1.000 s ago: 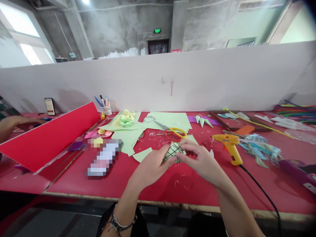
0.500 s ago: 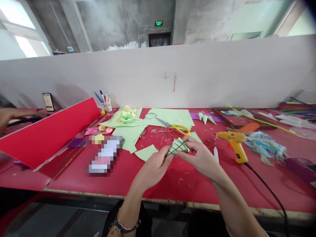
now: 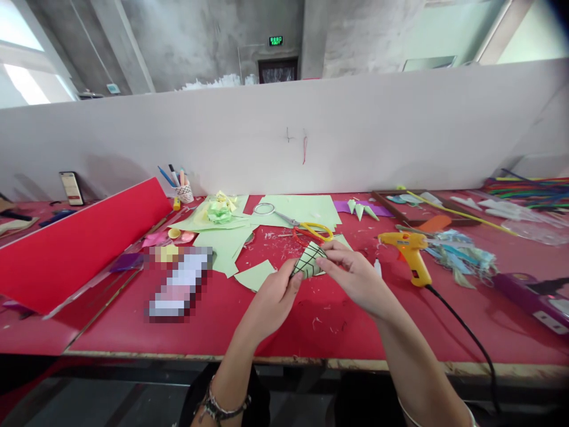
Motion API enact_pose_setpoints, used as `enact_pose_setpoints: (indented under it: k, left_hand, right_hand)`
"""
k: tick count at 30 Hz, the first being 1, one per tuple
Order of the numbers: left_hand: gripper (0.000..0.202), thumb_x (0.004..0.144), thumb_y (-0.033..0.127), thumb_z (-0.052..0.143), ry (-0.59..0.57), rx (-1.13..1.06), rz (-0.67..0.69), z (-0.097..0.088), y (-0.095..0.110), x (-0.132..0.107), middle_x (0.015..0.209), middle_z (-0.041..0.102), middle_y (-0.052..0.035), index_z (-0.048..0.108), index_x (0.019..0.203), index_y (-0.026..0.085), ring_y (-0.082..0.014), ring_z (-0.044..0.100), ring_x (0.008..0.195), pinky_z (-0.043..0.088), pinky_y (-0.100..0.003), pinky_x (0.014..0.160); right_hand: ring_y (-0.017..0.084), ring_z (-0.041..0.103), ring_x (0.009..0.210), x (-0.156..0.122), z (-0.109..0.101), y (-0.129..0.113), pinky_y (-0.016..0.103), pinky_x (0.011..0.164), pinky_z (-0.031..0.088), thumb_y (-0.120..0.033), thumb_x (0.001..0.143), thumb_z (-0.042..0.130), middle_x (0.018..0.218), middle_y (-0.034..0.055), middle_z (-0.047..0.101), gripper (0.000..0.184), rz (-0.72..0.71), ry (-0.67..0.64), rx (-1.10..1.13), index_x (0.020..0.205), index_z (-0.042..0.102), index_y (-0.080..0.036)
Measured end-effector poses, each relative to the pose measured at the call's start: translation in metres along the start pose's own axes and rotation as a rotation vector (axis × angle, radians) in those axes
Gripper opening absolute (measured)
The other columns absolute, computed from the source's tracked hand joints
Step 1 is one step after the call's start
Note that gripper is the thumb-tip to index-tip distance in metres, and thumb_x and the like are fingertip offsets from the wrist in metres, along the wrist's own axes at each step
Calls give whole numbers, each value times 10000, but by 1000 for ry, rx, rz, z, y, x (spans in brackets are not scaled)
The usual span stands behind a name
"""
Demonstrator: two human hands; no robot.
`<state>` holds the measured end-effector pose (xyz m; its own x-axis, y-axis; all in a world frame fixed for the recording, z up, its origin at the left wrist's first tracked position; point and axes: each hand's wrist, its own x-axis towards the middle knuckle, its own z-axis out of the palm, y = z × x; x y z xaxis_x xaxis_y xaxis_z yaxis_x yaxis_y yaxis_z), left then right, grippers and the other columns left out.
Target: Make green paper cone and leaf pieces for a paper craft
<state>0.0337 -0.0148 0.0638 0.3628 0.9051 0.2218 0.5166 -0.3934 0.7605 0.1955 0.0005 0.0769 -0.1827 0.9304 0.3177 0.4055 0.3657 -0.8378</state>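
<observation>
A rolled piece of light green paper (image 3: 310,260) with black crossing lines is held between both hands above the red table. My left hand (image 3: 276,292) grips its left end, thumb on the near side. My right hand (image 3: 353,276) pinches its right end between thumb and fingers. Just beyond the hands lie scissors (image 3: 326,230) with yellow and red handles. To the left is a cut green paper piece (image 3: 255,275). A yellow hot glue gun (image 3: 409,252) rests to the right of my right hand, near a small white-tipped tube or pen (image 3: 377,268).
Green sheets (image 3: 302,210) and crumpled tissue (image 3: 221,209) lie at the back. Small green cones (image 3: 362,209) stand on purple paper. On the left are a phone (image 3: 180,283) and a red board (image 3: 89,246); at right, a purple power strip (image 3: 531,299) and fringed scraps (image 3: 462,255).
The whole view has shifted, so things appear further left. Both hands still hold the green paper, with the right fingers shifted slightly on it. The other person's hand at far left has gone from view.
</observation>
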Motion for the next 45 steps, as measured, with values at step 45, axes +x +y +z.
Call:
enact_pose_setpoints:
  k: [45]
  left_hand:
    - [288, 872, 353, 336, 62, -404, 34, 10, -13, 5, 907, 578, -28, 535, 1007, 195, -144, 512, 867, 372, -237, 808]
  right_hand:
    - [145, 508, 854, -8, -1, -9, 288, 745, 430, -211, 784, 506, 929, 34, 495, 38, -203, 49, -80, 760, 534, -206]
